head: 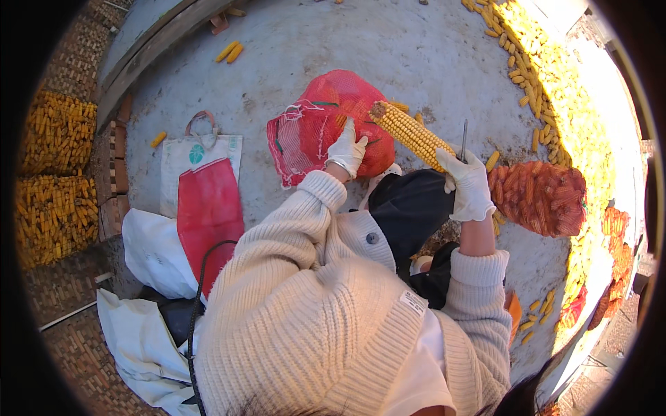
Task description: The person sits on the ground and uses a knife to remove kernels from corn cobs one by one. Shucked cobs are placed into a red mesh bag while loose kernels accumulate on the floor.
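My right hand (467,179), in a white glove, holds a yellow corn cob (413,136) near one end, and the cob slants up to the left. A thin metal rod (464,139) also sticks up from this hand; its lower part is hidden. My left hand (347,151), gloved too, lies against a red mesh bag (333,93) on the ground. Its index finger points forward and the thumb is spread; whether it grips the mesh is unclear. Corn cobs show dimly through the netting, and white drawstring threads (299,110) lie loose on it.
A filled mesh sack of cobs (538,197) lies at the right, before a long heap of corn (567,93). On the left are a white bag with handles (200,148), a folded red mesh bag (210,208) and white sacks (156,249). Two loose cobs (229,52) lie farther off.
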`<control>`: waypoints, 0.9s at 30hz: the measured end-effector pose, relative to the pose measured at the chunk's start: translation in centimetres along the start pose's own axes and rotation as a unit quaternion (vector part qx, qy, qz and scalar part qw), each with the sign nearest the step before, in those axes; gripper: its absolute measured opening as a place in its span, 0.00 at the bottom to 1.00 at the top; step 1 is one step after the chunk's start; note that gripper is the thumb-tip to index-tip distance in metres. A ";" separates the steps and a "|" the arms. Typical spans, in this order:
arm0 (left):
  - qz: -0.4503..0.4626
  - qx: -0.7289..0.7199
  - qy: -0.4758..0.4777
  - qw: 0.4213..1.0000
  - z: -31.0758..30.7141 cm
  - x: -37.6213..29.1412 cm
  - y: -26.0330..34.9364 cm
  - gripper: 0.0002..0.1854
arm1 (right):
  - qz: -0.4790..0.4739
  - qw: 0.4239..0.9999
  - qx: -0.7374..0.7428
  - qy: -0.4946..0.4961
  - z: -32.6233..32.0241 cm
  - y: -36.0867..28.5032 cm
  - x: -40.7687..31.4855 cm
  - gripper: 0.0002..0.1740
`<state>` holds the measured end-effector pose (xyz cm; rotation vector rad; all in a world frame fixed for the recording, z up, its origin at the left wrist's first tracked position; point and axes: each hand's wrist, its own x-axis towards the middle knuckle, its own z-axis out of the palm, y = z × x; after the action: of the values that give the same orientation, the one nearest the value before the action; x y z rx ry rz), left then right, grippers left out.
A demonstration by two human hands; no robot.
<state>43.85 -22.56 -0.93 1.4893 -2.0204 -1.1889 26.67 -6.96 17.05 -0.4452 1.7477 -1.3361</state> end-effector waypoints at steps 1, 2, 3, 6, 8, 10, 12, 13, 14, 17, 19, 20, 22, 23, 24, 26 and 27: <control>-0.029 0.020 -0.032 0.999 0.2 -0.3 2.4 0.37 | -0.010 0.999 -0.027 0.021 1.6 -1.6 -0.1 0.26; -0.036 0.079 -0.099 0.991 1.2 0.6 2.6 0.33 | 0.016 0.998 -0.068 -0.002 3.0 -2.9 0.0 0.26; -0.037 0.137 -0.167 0.976 2.5 1.7 2.6 0.30 | -0.032 0.993 -0.111 -0.016 4.4 -2.9 0.4 0.26; 0.165 0.181 -0.092 0.965 7.2 1.7 0.7 0.19 | -0.135 0.944 -0.298 -0.039 8.1 -2.0 2.4 0.27; 0.181 0.163 -0.057 0.968 8.9 2.0 -4.3 0.20 | -0.164 0.858 -0.483 -0.052 11.6 -2.3 2.7 0.29; 0.176 0.078 -0.220 0.956 6.7 0.1 -0.2 0.22 | -0.137 0.825 -0.548 0.005 10.3 -1.6 4.8 0.31; 0.133 0.031 -0.306 0.942 1.8 -1.8 2.4 0.25 | -0.146 0.807 -0.571 0.045 9.4 -0.5 6.4 0.32; 0.115 0.021 -0.287 0.951 -0.6 -2.4 2.6 0.27 | -0.134 0.808 -0.572 0.048 9.2 -0.5 6.5 0.32; 0.126 0.043 -0.172 0.976 -2.0 -2.1 1.4 0.31 | -0.123 0.809 -0.573 0.053 9.1 -0.7 6.5 0.31; 0.072 0.128 0.241 0.959 -5.1 -0.1 -0.3 0.43 | -0.112 0.818 -0.561 0.063 8.2 0.0 7.0 0.32; -0.121 0.033 0.310 0.942 -4.8 3.0 -5.3 0.54 | -0.107 0.818 -0.561 0.062 8.7 0.4 7.0 0.32; -0.275 -0.157 0.238 0.918 -4.8 4.8 -11.3 0.57 | -0.106 0.828 -0.548 0.047 9.7 0.6 6.8 0.32; -0.384 -0.418 0.117 0.815 -4.4 6.5 -14.9 0.54 | -0.094 0.838 -0.535 0.048 9.8 0.5 6.5 0.33; -0.364 -0.487 0.088 0.789 -3.7 6.1 -14.6 0.48 | -0.090 0.840 -0.533 0.050 9.5 0.5 6.6 0.33; -0.345 -0.549 0.066 0.758 -3.8 5.2 -14.8 0.43 | -0.087 0.843 -0.529 0.045 9.6 0.5 6.4 0.33; -0.281 -0.595 0.109 0.745 -4.7 6.3 -15.7 0.30 | -0.081 0.856 -0.509 0.032 10.0 0.5 6.7 0.32; -0.250 -0.571 0.125 0.772 -5.7 7.0 -14.1 0.28 | -0.054 0.881 -0.468 0.031 9.9 1.0 7.1 0.33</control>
<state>53.76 -32.50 -10.12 1.3372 -0.3942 -1.7832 30.84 -17.61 12.71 -1.0414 2.3799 -0.4725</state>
